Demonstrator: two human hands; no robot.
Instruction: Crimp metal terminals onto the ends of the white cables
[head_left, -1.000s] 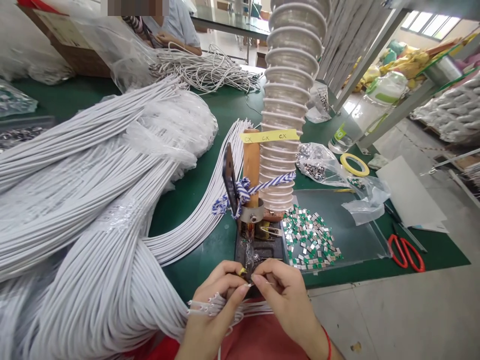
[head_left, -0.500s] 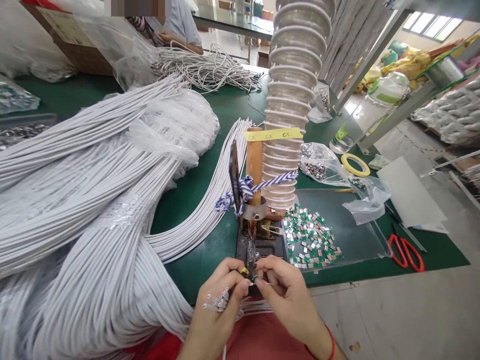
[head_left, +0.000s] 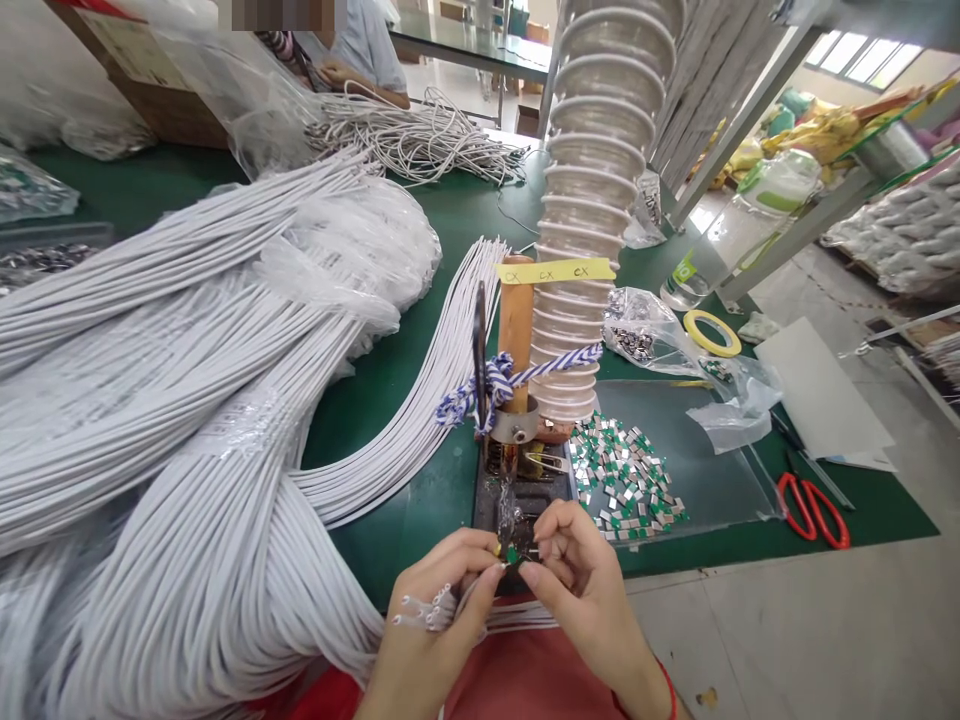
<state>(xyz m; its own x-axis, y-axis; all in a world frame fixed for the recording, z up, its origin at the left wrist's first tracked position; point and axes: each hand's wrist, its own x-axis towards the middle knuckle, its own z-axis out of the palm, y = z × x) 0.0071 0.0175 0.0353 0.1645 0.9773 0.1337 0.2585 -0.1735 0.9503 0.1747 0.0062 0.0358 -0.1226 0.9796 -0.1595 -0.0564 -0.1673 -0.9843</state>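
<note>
My left hand (head_left: 439,610) is closed around several white cables (head_left: 424,608), their cut ends sticking out behind the thumb. Between its thumb and forefinger is one cable end, with a small green circuit board (head_left: 513,554) at the fingertips. Directly beyond the board is the lower end of an upright soldering iron (head_left: 508,490) with an orange-brown handle. To the right, my right hand (head_left: 577,570) has curled fingers, with its thumb and forefinger apart and nothing plainly visible between them. A dark stand (head_left: 486,500) lies under the iron, partly hidden by my hands.
Big bundles of white cable (head_left: 202,430) cover the left side. A clear ribbed hose (head_left: 592,200) rises behind the iron. Loose green-and-metal connectors (head_left: 626,475) lie on a tray (head_left: 720,470) at right, near red-handled scissors (head_left: 814,510) and yellow tape (head_left: 711,333). A person (head_left: 367,50) sits opposite.
My right hand has drawn slightly right, away from the left fingertips, and its thumb and forefinger have parted. The green board now shows more fully at the left fingertips. The view has shifted slightly.
</note>
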